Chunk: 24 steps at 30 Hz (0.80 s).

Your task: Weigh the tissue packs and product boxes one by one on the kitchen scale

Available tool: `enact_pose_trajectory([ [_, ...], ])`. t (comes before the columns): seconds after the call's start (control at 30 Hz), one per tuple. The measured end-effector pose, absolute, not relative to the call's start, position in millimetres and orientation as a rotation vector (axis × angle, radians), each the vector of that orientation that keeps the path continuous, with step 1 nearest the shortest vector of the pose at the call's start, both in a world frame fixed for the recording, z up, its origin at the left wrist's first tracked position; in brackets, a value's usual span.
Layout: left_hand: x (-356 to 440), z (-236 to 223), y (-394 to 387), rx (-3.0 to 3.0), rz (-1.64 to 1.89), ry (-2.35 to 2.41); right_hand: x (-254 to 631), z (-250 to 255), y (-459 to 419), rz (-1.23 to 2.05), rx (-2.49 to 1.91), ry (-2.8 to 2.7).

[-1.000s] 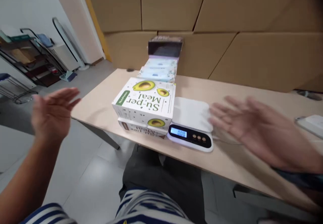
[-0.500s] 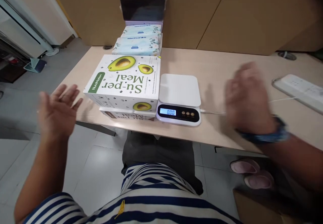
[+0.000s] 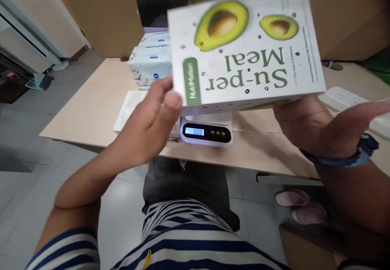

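A white Su-per Meal box [image 3: 250, 59] with avocado pictures is held in the air, slightly tilted, above the kitchen scale. My left hand [image 3: 149, 124] grips its left edge, thumb on the near corner and fingers partly hidden. Under its right part lies my right hand [image 3: 317, 124], palm up, thumb stretched outward, fingers hidden beneath the cardboard. Below is the white kitchen scale [image 3: 207, 135], its lit display reading zero and its plate mostly covered from sight. Left of the scale, partly behind my left hand, another white box [image 3: 128, 105] rests on the table.
Blue tissue packs [image 3: 152, 61] and a dark wrapped box [image 3: 155, 12] stand behind on the table [image 3: 79, 99]. A power strip [image 3: 344, 97] lies at the right, with a white cable running to the scale. Large cardboard boxes [image 3: 103, 18] line the back.
Both hands have moved inward and taken hold of the top Su-per Meal box. It has been lifted off the lower box and shifted right, over the scale.
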<state>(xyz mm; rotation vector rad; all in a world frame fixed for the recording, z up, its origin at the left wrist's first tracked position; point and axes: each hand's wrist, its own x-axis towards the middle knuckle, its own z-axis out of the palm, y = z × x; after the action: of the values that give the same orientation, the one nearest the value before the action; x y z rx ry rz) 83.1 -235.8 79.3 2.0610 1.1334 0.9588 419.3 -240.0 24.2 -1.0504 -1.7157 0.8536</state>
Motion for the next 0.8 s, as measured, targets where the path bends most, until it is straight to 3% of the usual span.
enact_pose_trajectory([
  [0.1,109,78,-199,2.096,0.668,1.121,436,11,-238,0.898,-1.104,-1.654],
  [0.27,118,75,-161,2.129,0.581,1.323,436,-22,-227,1.011,-1.108,-1.933],
  [0.4,101,77,-151,2.152,0.412,1.302,446,-30,-208,0.891,-1.212,-1.772],
  [0.57,84,82,-145,2.420,0.514,1.311,455,-34,-180,0.785,-1.322,-1.462],
  [0.7,64,90,-132,2.629,0.359,1.039,444,-39,-174,0.653,-1.330,-1.259],
  [0.8,48,92,-128,2.590,0.516,1.115,439,-43,-180,0.572,-1.332,-1.184],
])
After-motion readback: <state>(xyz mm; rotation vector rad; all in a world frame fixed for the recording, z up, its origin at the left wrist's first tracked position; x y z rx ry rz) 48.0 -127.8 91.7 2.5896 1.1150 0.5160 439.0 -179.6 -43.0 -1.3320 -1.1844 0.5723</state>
